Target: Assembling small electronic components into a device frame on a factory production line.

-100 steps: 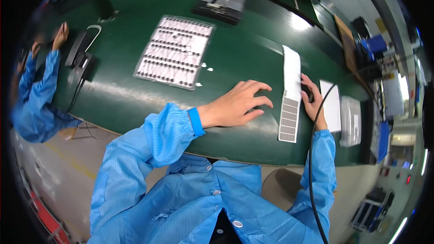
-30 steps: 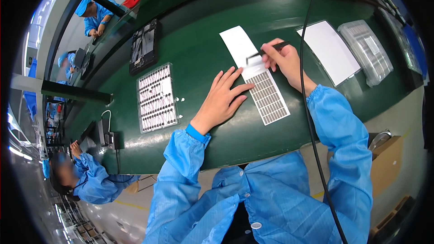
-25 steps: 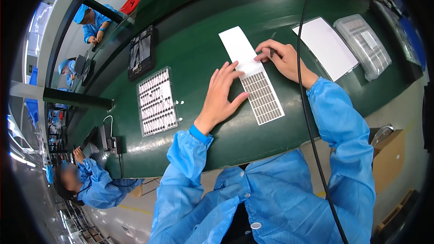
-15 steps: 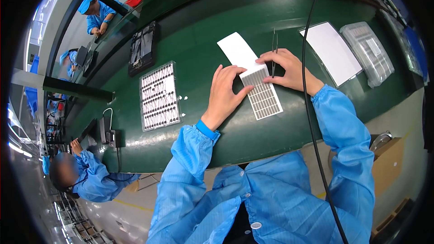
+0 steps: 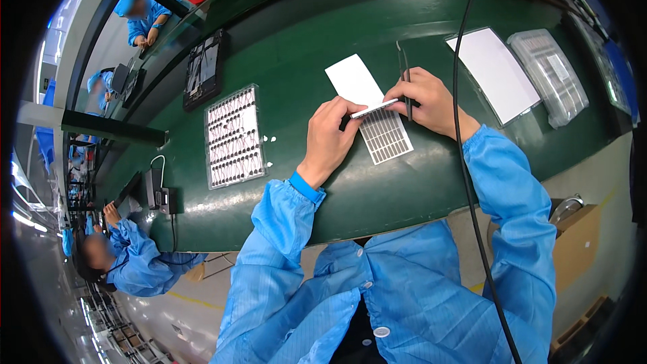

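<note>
A white sheet of small grey rectangular stickers (image 5: 386, 140) lies in front of me, its rows forming a grid. Across its middle, a raised edge (image 5: 375, 108) is bent up between my two hands. My left hand (image 5: 328, 133) pinches the left end of that edge. At the other end, the fingers of my right hand (image 5: 429, 101) are closed on it, and dark tweezers (image 5: 406, 74) stand tucked among them, tips pointing away from me. Beyond the edge stretches a blank white paper (image 5: 353, 81); whether it joins the sticker sheet is hidden.
To the left is a clear tray (image 5: 236, 136) of small black parts with wires. A dark device (image 5: 203, 71) lies farther back. White paper (image 5: 495, 74) and a clear plastic case (image 5: 549, 77) are at right. A black cable (image 5: 461, 128) hangs across the view. A co-worker (image 5: 138, 263) sits at left.
The sticker sheet, which lay flat under my fingers, now has its middle raised into an edge between my hands. The tweezers have tilted slightly, and the view has shifted a little.
</note>
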### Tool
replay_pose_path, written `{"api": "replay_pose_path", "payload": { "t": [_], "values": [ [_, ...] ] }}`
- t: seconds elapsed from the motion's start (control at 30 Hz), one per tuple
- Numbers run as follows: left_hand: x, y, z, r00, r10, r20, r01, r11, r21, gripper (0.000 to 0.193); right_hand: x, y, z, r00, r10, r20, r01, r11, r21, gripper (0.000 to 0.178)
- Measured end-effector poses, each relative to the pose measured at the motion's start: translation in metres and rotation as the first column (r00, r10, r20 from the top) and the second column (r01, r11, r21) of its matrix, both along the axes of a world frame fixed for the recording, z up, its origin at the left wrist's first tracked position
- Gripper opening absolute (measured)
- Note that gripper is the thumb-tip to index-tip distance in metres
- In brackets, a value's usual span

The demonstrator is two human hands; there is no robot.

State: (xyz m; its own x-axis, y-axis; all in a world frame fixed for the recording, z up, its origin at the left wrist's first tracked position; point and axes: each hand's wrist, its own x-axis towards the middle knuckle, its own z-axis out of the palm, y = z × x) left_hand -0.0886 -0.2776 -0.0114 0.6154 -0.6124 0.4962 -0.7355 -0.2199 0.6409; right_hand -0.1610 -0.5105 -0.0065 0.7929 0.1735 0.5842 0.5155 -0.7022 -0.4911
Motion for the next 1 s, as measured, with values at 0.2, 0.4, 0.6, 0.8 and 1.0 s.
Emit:
{"api": "replay_pose_path", "payload": {
  "t": [0.2,0.4,0.6,0.8,1.0],
  "values": [
    [0.000,0.005,0.005,0.988,-0.013,0.152,0.015,1.000,-0.008,0.012,0.001,0.004,0.003,0.996,0.028,0.082,-0.024,0.999,-0.041,0.021],
    [0.004,0.008,0.005,0.988,-0.037,0.148,0.030,0.998,0.049,0.011,0.003,0.004,0.006,0.994,0.023,0.107,-0.014,0.997,-0.078,0.020],
    [0.006,0.007,0.011,0.995,-0.030,0.098,0.017,0.991,0.133,0.053,0.004,-0.008,0.014,0.998,0.043,0.039,-0.037,0.987,-0.155,0.026],
    [0.002,0.009,0.000,0.986,-0.106,0.131,0.068,0.961,0.269,0.066,-0.005,-0.010,0.015,1.000,-0.017,0.004,0.017,0.994,-0.107,0.035],
    [-0.003,0.008,0.006,0.986,-0.136,0.100,0.100,0.950,0.297,0.063,-0.008,0.001,0.022,0.999,-0.022,0.036,0.020,0.999,0.037,0.039]
  ]
}}
